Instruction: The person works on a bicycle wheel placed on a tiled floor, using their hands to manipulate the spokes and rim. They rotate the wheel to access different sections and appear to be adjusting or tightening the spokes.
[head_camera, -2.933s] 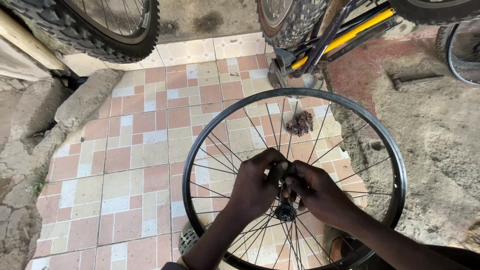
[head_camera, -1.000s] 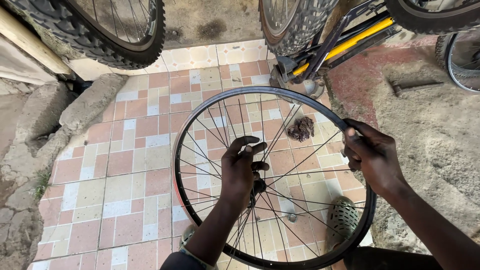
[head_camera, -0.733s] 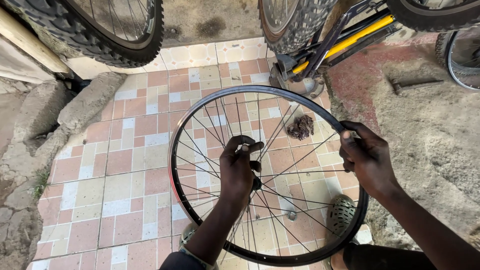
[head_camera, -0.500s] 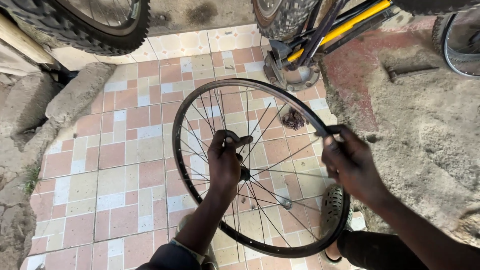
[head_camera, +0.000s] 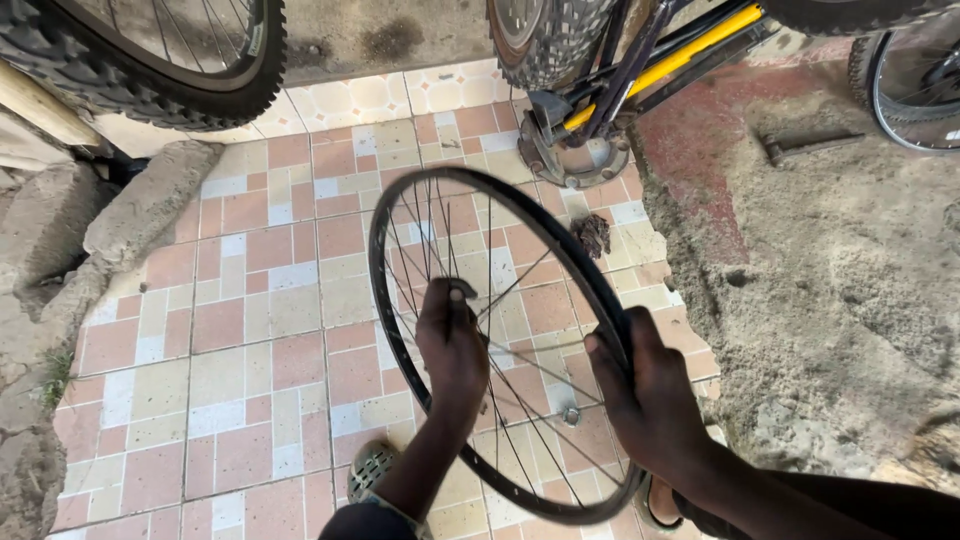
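Observation:
I hold a bare black bicycle wheel rim (head_camera: 400, 215) with thin spokes, tilted up on edge over the tiled floor. My left hand (head_camera: 452, 345) is closed around the hub at the wheel's centre. On the rim's right side, my right hand (head_camera: 645, 395) grips the rim. A small nut or washer (head_camera: 571, 415) shows among the lower spokes.
A knobby tyre (head_camera: 190, 75) hangs at top left. A bicycle with a yellow frame tube (head_camera: 665, 65) and a metal stand base (head_camera: 575, 160) is at top centre. Another wheel (head_camera: 905, 85) sits top right. Rough concrete (head_camera: 850, 300) lies right, stone blocks (head_camera: 140, 205) left. A sandalled foot (head_camera: 368, 468) rests below.
The wheel has swung from nearly flat to standing on edge. My right hand left the hub, took the rim's right side and slid down it. The left hand stayed on the hub.

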